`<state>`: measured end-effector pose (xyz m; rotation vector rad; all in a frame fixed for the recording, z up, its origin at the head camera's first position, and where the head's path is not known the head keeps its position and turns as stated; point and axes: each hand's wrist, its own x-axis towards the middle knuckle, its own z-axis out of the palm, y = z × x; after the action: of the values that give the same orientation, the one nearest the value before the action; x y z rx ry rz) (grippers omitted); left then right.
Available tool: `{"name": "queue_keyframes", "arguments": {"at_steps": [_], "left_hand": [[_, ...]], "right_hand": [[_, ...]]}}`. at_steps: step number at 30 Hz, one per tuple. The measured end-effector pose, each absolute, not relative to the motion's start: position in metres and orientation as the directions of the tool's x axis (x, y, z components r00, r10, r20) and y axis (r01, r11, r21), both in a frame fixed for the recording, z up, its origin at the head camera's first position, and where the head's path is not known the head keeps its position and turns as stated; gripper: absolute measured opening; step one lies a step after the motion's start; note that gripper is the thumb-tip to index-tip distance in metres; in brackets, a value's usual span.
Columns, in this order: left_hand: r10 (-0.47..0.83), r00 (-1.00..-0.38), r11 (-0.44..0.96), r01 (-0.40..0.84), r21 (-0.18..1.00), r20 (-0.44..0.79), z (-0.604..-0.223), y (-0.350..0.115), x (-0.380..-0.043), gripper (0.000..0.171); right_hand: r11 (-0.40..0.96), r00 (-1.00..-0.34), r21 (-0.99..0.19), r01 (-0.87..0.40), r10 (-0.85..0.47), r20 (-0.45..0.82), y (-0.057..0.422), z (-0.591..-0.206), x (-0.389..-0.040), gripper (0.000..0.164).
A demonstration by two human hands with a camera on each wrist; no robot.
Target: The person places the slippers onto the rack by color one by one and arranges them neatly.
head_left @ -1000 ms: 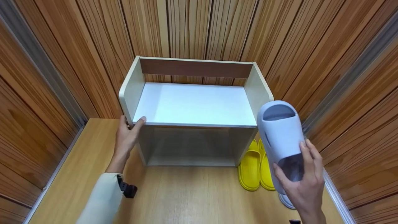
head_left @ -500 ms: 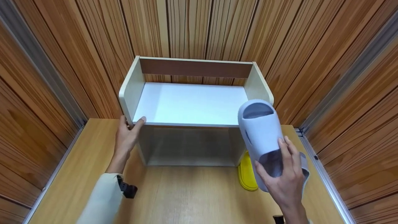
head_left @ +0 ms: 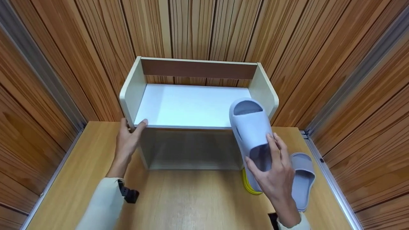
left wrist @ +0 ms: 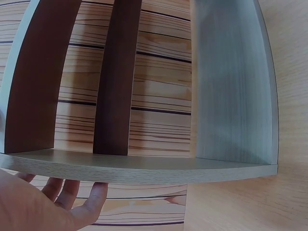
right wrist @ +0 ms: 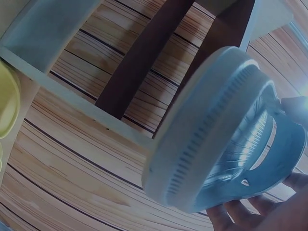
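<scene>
In the head view a low two-tier shelf (head_left: 191,105) with a white upper board stands against the wall. My left hand (head_left: 127,145) grips its front left corner, thumb on the board's edge and fingers behind the side panel; the left wrist view shows those fingers (left wrist: 98,195) along the panel's outer face. A light grey slide slipper (head_left: 252,124), toe up, is held by my right hand (head_left: 276,175) with thumb and fingers at its foot opening. It overlaps the shelf's front right corner. The right wrist view shows its heel and ridged side.
The matching grey slipper (head_left: 302,182) lies on the wooden floor (head_left: 191,204) at the right. A yellow slipper (head_left: 250,185) beside the shelf is mostly hidden behind the held one. Wood-panelled walls (head_left: 367,105) enclose the back and both sides.
My right hand has carried the grey slipper leftward, from beside the shelf to over its front right corner. The other grey slipper has come into view. The left hand keeps its grip.
</scene>
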<state>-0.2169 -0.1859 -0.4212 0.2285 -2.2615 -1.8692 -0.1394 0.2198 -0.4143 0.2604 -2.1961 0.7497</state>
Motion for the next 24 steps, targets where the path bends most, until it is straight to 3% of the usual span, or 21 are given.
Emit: {"name": "queue_keyframes", "arguments": {"at_steps": [9,24], "left_hand": [[-0.248,-0.967,0.190,0.013,0.982,0.061,-0.420,-0.185,-0.216,0.079],[-0.240,-0.968,0.187,0.028,0.982,0.073,-0.421,-0.186,-0.214,0.081]], "right_hand": [[0.833,-0.681,-0.385,-0.396,0.014,0.732,0.208,-0.402,-0.155,0.082],[0.849,-0.764,-0.407,-0.337,0.007,0.646,0.195,-0.382,-0.181,0.079]]}}
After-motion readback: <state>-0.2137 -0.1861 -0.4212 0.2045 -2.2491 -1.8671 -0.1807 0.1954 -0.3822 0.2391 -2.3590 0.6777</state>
